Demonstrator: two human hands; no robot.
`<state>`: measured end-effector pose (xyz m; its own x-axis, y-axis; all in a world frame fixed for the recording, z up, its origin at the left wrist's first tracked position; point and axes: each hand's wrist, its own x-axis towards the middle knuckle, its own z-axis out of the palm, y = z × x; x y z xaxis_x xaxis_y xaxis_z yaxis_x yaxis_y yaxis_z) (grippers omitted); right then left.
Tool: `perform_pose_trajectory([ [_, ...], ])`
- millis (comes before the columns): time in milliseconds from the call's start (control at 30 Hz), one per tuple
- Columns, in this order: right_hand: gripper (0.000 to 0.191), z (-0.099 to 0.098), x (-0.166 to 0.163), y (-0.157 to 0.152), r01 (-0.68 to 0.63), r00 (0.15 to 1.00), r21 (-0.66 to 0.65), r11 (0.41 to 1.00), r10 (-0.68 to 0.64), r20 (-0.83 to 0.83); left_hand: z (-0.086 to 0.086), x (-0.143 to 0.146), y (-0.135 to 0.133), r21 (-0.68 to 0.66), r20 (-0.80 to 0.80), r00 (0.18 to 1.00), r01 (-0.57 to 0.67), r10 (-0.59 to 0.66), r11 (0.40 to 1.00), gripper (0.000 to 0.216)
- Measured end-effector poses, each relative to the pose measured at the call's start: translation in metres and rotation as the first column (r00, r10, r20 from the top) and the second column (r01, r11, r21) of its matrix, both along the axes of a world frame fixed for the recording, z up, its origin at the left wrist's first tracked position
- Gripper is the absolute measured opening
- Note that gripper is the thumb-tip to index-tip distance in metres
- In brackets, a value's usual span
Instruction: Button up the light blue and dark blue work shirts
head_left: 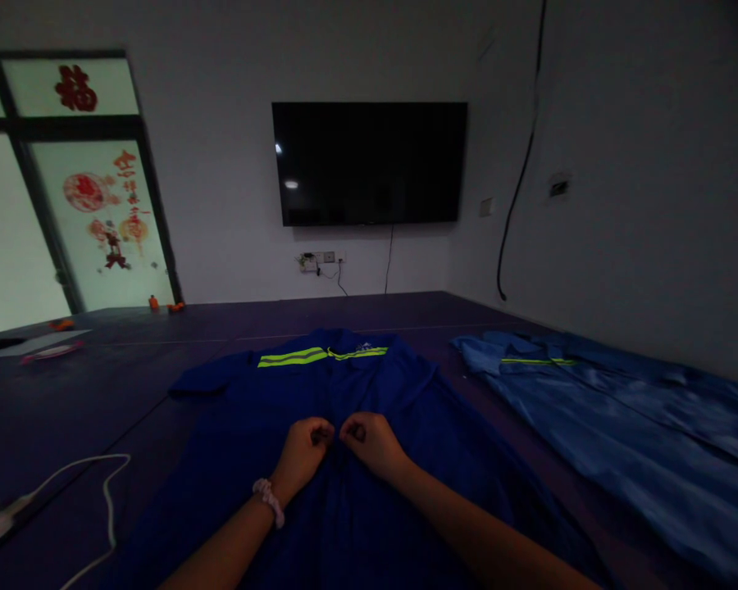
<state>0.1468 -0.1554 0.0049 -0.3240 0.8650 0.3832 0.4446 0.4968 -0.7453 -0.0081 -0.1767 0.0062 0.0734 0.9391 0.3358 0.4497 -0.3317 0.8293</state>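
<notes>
A dark blue work jacket (344, 393) with a yellow-green reflective stripe across the chest lies spread flat on the dark table (98, 385) in front of me. My left hand (304, 455) and my right hand (372, 442) are side by side at the middle of the jacket front, both with fingers curled and pinching the fabric along the centre opening. A pale band sits on my left wrist.
A lighter blue jacket (621, 418) lies spread out on the right. A white cable (102, 492) runs over the table at the left, and papers (43, 344) lie at the far left. A black TV (369, 162) hangs on the wall ahead.
</notes>
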Motion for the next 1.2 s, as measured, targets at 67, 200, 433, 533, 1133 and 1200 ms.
perform_pose_trajectory([
  [67,0.010,-0.001,0.000,0.001,0.003,1.000,-0.010,1.000,-0.003,0.004,0.000,0.000,0.000,-0.004,-0.006,1.000,0.005,-0.005,1.000,0.017],
  [200,0.007,-0.005,0.000,0.003,0.015,1.000,-0.026,1.000,-0.014,0.019,0.000,0.000,0.000,0.002,0.004,1.000,0.007,-0.007,1.000,0.017],
  [433,0.004,-0.010,0.001,0.007,0.037,0.997,-0.019,0.999,-0.035,0.073,0.004,0.001,-0.002,-0.016,-0.013,1.000,0.003,-0.003,1.000,0.017],
  [533,0.005,-0.008,0.001,0.005,0.035,0.995,-0.018,0.999,-0.033,0.094,0.005,0.002,-0.003,-0.037,0.045,0.999,-0.005,0.006,0.999,0.019],
  [1133,0.005,0.001,0.000,-0.004,0.061,0.982,0.090,0.994,-0.076,0.174,0.009,0.004,-0.006,-0.086,0.071,0.996,-0.045,0.051,0.995,0.017],
  [1200,0.005,0.001,0.001,-0.004,0.057,0.983,0.079,0.995,-0.070,0.169,0.009,0.004,-0.005,-0.101,0.094,0.994,-0.053,0.063,0.993,0.017],
])
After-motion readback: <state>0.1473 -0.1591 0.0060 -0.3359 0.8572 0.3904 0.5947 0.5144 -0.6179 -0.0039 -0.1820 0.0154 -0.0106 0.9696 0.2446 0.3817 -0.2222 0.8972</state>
